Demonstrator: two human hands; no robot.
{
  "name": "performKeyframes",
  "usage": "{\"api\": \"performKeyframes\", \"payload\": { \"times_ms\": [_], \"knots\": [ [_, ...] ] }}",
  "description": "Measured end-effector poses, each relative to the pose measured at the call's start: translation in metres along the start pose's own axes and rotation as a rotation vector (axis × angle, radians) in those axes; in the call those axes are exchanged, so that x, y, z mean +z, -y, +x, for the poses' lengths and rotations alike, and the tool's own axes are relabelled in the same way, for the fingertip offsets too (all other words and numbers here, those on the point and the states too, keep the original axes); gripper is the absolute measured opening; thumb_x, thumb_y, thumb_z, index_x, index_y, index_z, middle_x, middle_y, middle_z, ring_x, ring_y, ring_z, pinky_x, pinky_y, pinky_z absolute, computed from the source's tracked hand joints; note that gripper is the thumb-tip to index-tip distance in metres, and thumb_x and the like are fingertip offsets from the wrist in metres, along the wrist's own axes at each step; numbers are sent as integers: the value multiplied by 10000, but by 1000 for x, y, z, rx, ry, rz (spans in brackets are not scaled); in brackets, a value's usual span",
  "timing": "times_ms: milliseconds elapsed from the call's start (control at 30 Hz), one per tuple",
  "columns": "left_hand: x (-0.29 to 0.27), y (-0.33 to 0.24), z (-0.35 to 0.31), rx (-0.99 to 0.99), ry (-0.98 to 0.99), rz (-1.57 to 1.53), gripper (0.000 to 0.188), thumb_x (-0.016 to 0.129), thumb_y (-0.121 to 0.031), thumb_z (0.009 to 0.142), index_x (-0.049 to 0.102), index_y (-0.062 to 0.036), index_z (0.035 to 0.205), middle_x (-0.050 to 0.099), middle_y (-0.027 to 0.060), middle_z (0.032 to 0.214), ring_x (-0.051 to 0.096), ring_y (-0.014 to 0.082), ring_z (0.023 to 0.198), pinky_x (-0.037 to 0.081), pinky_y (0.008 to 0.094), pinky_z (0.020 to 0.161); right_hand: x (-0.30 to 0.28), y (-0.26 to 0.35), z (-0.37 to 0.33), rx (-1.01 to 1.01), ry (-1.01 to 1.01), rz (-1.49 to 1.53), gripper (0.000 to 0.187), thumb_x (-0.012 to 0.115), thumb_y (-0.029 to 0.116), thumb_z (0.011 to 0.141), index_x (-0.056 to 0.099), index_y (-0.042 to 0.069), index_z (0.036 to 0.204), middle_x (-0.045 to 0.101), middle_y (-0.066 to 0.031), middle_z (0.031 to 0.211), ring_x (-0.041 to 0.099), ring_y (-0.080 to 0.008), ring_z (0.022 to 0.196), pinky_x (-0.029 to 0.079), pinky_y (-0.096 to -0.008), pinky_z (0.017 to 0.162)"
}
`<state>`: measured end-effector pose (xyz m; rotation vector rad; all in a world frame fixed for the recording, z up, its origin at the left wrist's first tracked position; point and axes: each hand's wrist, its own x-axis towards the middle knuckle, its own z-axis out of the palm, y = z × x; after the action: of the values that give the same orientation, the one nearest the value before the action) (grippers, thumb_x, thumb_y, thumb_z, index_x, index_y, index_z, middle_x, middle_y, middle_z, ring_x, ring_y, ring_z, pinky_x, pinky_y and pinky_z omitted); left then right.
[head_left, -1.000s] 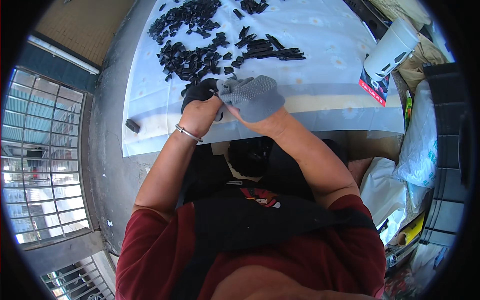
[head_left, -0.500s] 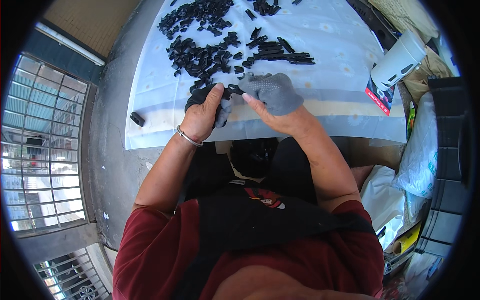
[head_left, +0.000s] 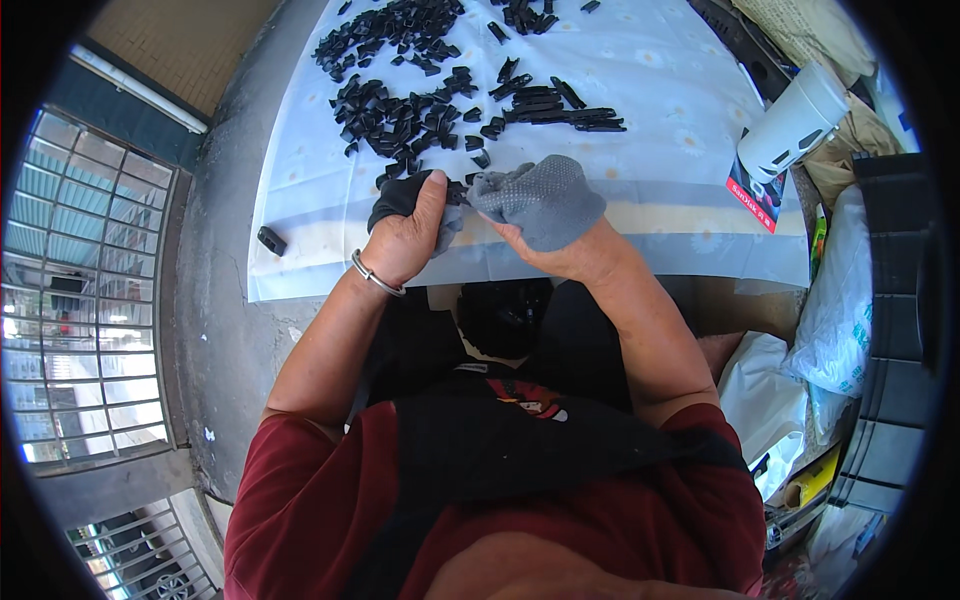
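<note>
Close together over the near edge of the cloth, my two hands meet around a small black plastic part [head_left: 457,192], mostly hidden by the fingers. My left hand [head_left: 408,225], in a partial black and grey glove with the thumb bare, is closed on it. My right hand [head_left: 540,205], in a grey dotted glove, is closed at the part's right end; its fingertips are hidden. Just beyond the hands lies a loose pile of small black plastic pieces [head_left: 400,118]. Longer black strips [head_left: 562,115] lie to the right of that pile.
A white patterned cloth [head_left: 660,160] covers the table. More black pieces [head_left: 385,35] lie farther back. A small black object [head_left: 271,240] sits near the left edge. At right stand a white cup [head_left: 795,120] and a red-black card [head_left: 750,200]. A container of black parts [head_left: 503,315] is between my knees.
My right hand has rolled over, so its thumb and the black part show less. The left hand has barely moved.
</note>
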<state>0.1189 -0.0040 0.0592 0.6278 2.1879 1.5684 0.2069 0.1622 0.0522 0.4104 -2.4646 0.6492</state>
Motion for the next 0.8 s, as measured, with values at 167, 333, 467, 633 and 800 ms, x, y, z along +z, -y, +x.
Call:
{"api": "performKeyframes", "payload": {
  "times_ms": [167, 333, 467, 633, 800],
  "knots": [
    [1, 0, 0, 315, -11, 460, 286, 406, -167, 889, 529, -17, 680, 524, 185, 614, 498, 378, 602, 375, 418, 543, 23, 10, -5, 2, -61, -2, 184, 580, 150, 723, 625, 98, 893, 620, -67, 872, 572, -260, 782, 439, -385, 690],
    [-8, -2, -11, 232, 17, 427, 305, 408, -205, 896, 533, -12, 697, 528, 178, 601, 499, 361, 569, 378, 405, 519, 37, 14, -4, 15, -61, 119, 170, 578, 144, 720, 619, 98, 879, 618, -72, 861, 576, -259, 768, 442, -380, 670],
    [-18, -15, -17, -78, 123, 148, 332, 402, -245, 903, 553, -2, 735, 538, 156, 588, 510, 326, 536, 386, 379, 505, 24, 19, 3, -20, -9, 79, 156, 585, 143, 721, 618, 93, 865, 615, -73, 849, 579, -250, 757, 446, -368, 653],
    [-16, 11, -20, 440, 57, 728, 255, 468, -116, 861, 486, 11, 1081, 577, 156, 851, 570, 282, 694, 468, 325, 627, 30, 32, 1, -18, 7, -46, 158, 593, 157, 730, 617, 89, 870, 614, -84, 841, 578, -257, 765, 449, -364, 658],
    [-17, 4, -28, 377, 129, 536, 300, 394, -205, 901, 564, 25, 809, 564, 216, 691, 542, 377, 682, 422, 417, 625, 35, 26, -9, 44, 24, 251, 183, 592, 205, 753, 601, 58, 862, 620, -124, 834, 580, -294, 776, 449, -380, 683]
  ]
}}
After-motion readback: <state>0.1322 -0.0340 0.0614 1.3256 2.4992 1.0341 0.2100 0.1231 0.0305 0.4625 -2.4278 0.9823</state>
